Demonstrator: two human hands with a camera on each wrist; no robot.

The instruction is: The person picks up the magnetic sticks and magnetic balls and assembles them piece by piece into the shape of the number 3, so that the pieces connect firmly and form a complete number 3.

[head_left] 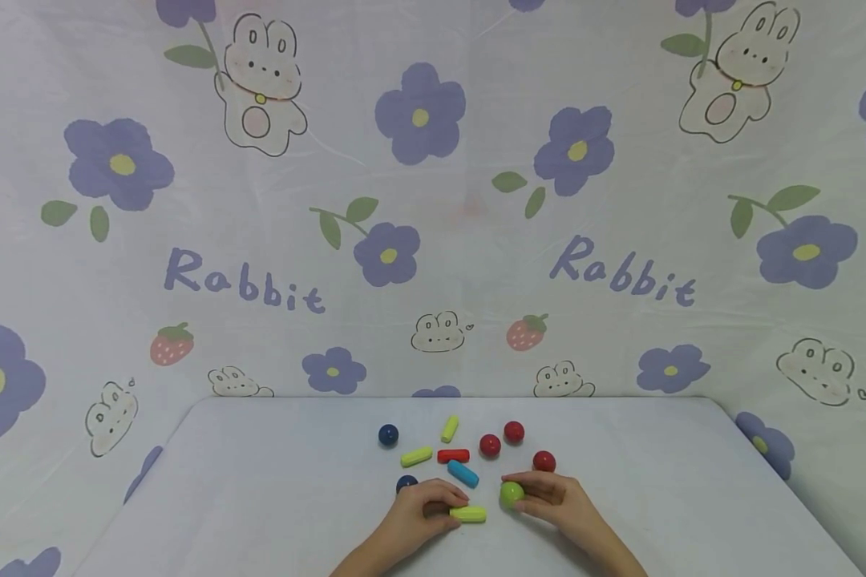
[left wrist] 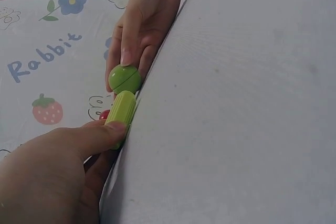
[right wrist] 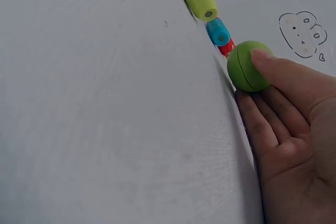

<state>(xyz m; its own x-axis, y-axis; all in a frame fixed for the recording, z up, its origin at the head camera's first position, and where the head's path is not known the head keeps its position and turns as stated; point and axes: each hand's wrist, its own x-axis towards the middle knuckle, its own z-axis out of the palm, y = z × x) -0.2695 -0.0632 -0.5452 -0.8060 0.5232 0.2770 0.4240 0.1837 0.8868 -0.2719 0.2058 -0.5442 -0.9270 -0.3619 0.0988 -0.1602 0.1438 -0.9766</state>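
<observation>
My left hand [head_left: 420, 513] pinches a yellow-green ridged rod [head_left: 469, 514] by its left end, low over the white table. To its right, my right hand [head_left: 559, 503] holds a green ball [head_left: 511, 495] between thumb and fingers. A thin seam line crosses the ball [right wrist: 248, 66] in the right wrist view. The free end of the rod [left wrist: 122, 107] points toward the ball, and in the head view a gap separates the two. Beyond the hands lie a blue rod [head_left: 463, 474] and a red rod [head_left: 453, 456]. A dark blue ball [head_left: 406, 483] is partly hidden behind my left hand.
Farther back are two more yellow-green rods, one lying flat [head_left: 416, 457] and one angled [head_left: 451, 429]. Another dark blue ball [head_left: 388, 435] sits at the left. Red balls [head_left: 490, 445] stand to the right, one close behind my right hand. A patterned cloth [head_left: 469, 240] hangs behind the table.
</observation>
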